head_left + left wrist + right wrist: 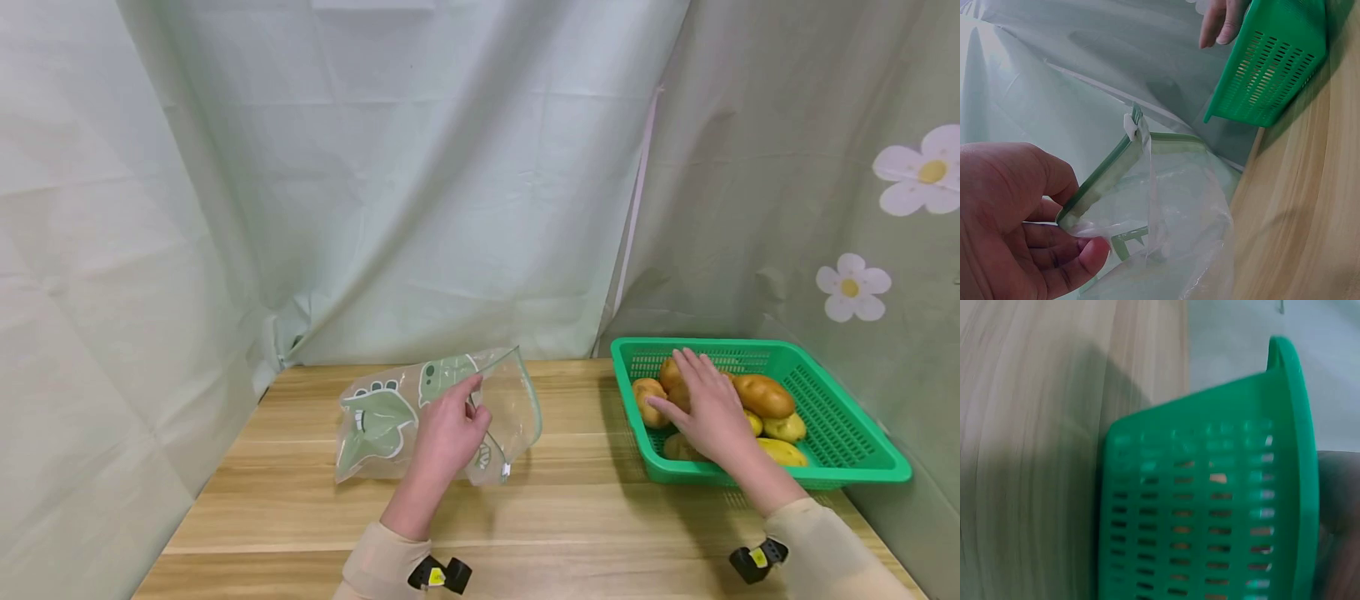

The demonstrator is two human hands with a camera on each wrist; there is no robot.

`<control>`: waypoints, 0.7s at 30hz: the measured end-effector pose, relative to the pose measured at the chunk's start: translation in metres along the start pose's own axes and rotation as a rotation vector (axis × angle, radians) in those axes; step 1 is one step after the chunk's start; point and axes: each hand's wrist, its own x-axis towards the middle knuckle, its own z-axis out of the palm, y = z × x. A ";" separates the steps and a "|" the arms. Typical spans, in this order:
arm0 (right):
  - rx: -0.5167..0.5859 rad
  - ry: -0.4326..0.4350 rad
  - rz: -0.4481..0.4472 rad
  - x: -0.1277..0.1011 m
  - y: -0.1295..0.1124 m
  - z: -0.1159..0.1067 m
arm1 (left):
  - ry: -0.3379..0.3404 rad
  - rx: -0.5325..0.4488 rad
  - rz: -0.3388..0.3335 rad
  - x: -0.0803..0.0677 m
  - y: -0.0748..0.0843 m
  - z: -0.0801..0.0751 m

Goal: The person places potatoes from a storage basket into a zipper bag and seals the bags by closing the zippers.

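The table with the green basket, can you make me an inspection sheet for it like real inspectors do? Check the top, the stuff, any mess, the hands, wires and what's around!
Surface: wooden table, light brown with darker grain.
Job's things: clear plastic bag with green pictures, mouth open; green basket holding brown and yellow potato-like produce.
Clutter: nothing seen.
Hands: left hand holds the bag by its mouth; right hand is over the basket, fingers straight, touching or not unclear.
Cables: nothing seen.
Surroundings: pale sheets behind, flowers on the right.
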 end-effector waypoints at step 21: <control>-0.074 -0.134 0.107 -0.005 0.025 -0.004 | 0.034 -0.063 0.069 0.001 -0.013 0.007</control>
